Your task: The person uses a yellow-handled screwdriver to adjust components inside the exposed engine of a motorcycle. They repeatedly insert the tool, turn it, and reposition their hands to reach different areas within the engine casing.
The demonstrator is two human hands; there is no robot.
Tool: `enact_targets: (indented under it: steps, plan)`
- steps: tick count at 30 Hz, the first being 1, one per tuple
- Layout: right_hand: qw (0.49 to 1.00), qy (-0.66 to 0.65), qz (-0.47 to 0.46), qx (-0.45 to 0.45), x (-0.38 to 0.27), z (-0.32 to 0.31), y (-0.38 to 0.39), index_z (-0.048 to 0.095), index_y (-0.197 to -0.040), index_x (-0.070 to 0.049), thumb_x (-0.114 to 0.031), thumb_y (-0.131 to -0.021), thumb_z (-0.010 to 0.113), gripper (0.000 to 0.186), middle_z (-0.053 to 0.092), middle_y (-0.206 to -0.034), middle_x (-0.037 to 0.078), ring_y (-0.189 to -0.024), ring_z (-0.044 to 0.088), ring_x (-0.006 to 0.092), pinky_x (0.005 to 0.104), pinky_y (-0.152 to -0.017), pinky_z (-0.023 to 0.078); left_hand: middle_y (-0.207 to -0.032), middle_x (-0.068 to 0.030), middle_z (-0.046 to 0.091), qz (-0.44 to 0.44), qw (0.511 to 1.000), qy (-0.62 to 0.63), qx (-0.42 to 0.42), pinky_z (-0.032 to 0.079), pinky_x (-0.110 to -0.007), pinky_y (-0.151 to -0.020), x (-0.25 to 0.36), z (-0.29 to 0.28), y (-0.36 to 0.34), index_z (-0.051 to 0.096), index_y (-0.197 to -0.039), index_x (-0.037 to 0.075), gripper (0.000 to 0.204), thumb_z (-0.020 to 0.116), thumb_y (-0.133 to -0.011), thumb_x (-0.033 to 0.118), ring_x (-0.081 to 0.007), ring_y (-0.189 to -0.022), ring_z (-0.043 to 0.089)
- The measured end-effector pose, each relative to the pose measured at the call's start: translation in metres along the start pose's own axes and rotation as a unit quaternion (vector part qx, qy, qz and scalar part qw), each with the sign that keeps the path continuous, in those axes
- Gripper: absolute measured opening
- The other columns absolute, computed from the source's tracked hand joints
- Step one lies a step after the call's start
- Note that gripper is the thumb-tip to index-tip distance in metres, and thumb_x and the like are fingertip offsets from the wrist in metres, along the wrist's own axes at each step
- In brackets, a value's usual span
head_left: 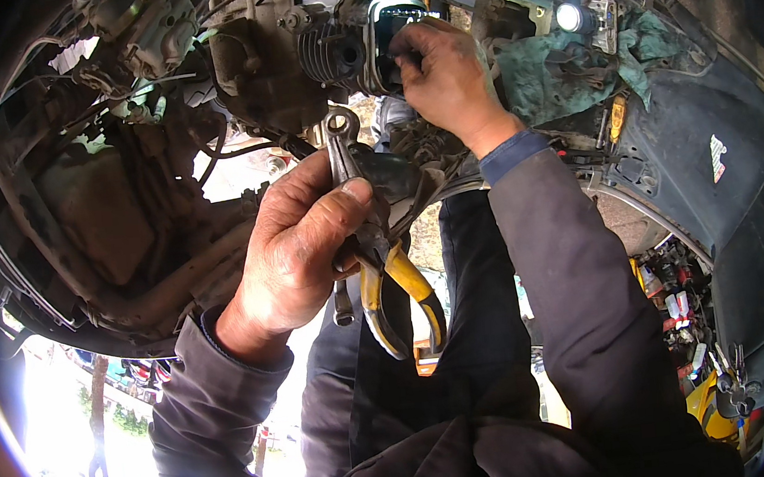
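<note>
My left hand (294, 238) is closed around two tools held together. One is a ring spanner (341, 124), its ring end sticking up above my thumb and its other end showing below my fist. The other is a pair of pliers (411, 277) with yellow and black handles hanging downward. At the open end of a finned engine cylinder (330, 55), my right hand (444, 74) reaches into the lit opening (396, 15). Its fingers are curled and pinched there; what they hold, if anything, is hidden.
A teal rag (533, 83) lies right of the engine, near a bright round lamp (568, 18). A yellow-handled tool (617, 119) rests on the dark body panel (715, 129). Keys (738, 387) and several tools (677, 301) sit at the lower right. Hoses and frame parts crowd the left.
</note>
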State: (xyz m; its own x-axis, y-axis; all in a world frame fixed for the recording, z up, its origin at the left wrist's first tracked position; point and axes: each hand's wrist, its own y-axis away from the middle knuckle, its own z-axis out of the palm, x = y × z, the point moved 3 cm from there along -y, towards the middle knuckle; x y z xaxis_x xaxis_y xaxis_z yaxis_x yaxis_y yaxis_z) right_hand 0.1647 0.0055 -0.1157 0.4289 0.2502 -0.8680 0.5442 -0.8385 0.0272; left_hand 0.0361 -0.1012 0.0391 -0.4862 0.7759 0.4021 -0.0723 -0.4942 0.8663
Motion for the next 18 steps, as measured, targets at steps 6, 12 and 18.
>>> enact_targets:
  steps: [6, 12, 18]
  plan:
    - [0.994, 0.108, 0.028, -0.01, -0.0031, 0.0007, 0.0113, 0.061, -0.09, -0.004, -0.014, -0.079, 0.066, 0.016, 0.064, -0.087, 0.014, -0.079, 0.065, 0.0364, 0.0469, -0.07, 0.054, -0.078, -0.002, 0.06, 0.0, 1.0, -0.005, -0.009, 0.032, -0.017, -0.046, 0.0, -0.0009, -0.0024, 0.058, -0.109, -0.001, 0.027, 0.054, -0.093, 0.021, -0.0026, -0.051, 0.041]
    - [0.986, 0.164, 0.041, 0.006, -0.0077, 0.0052, 0.0084, 0.059, -0.085, -0.002, -0.014, -0.081, 0.065, 0.014, 0.061, -0.073, 0.017, -0.074, 0.061, 0.0384, 0.0471, -0.066, 0.049, -0.077, -0.0015, 0.06, -0.005, 1.0, 0.007, 0.001, 0.031, -0.017, -0.045, -0.0004, -0.0006, -0.0022, 0.058, -0.108, 0.0, 0.026, 0.055, -0.093, 0.02, -0.0031, -0.051, 0.041]
    - [0.993, 0.117, 0.003, -0.011, -0.0062, 0.0022, 0.0112, 0.059, -0.094, -0.006, -0.012, -0.081, 0.066, 0.016, 0.061, -0.087, 0.015, -0.078, 0.064, 0.0377, 0.0468, -0.068, 0.054, -0.076, -0.0011, 0.059, -0.01, 1.0, 0.016, -0.004, 0.031, -0.018, -0.044, 0.001, -0.0002, -0.0024, 0.058, -0.108, 0.0, 0.024, 0.054, -0.093, 0.018, -0.0032, -0.051, 0.042]
